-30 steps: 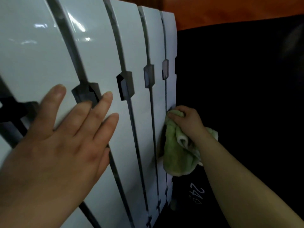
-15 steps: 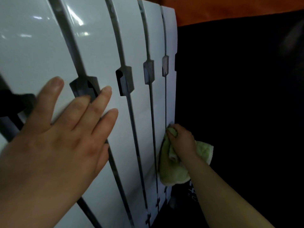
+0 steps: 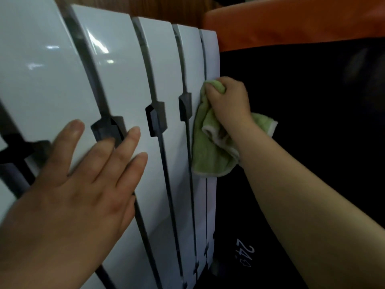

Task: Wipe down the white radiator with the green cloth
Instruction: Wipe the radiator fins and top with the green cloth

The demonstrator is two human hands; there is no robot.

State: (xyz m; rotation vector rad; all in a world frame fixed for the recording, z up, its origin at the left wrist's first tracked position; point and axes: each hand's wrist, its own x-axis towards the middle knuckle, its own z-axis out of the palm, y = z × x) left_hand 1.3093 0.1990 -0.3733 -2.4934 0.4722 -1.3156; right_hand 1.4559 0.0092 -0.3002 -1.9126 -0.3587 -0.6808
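The white radiator (image 3: 125,84) fills the left and middle of the view, made of several glossy vertical sections with dark gaps between them. My left hand (image 3: 79,184) lies flat on the near sections, fingers straight and spread. My right hand (image 3: 229,101) grips the bunched green cloth (image 3: 210,147) and presses it against the far end section, at about mid-height. Part of the cloth hangs loose below the hand and a corner sticks out behind the wrist.
A dark surface (image 3: 312,142) with white "24" lettering (image 3: 244,254) lies right of the radiator. An orange band (image 3: 291,19) runs across the top right, and brown wood (image 3: 162,9) shows behind the radiator's top.
My right hand has carried the cloth up the end section, after moving down it a moment before. The view has tilted so the radiator's top shows. My left hand stays flat in place.
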